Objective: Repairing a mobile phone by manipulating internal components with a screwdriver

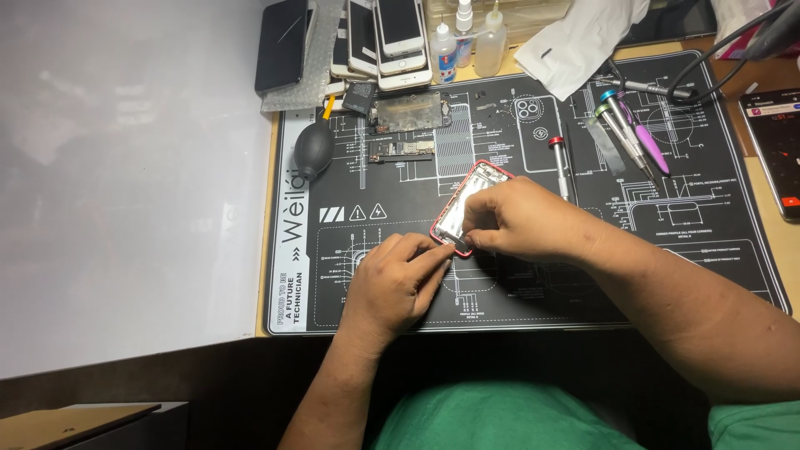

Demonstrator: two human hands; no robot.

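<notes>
Black rubber blower bulb (314, 150) far left on the black repair mat (350, 275). Left hand (392, 279) pinched shut on a thin tool, tip at the near corner of the red phone frame (467, 204) mid-mat. Right hand (521, 221) curled over the frame's lower end, pinning it. Frame probably light, stiff, thin and fragile inside; best held by its edges. Screwdrivers (629, 129) right.
</notes>
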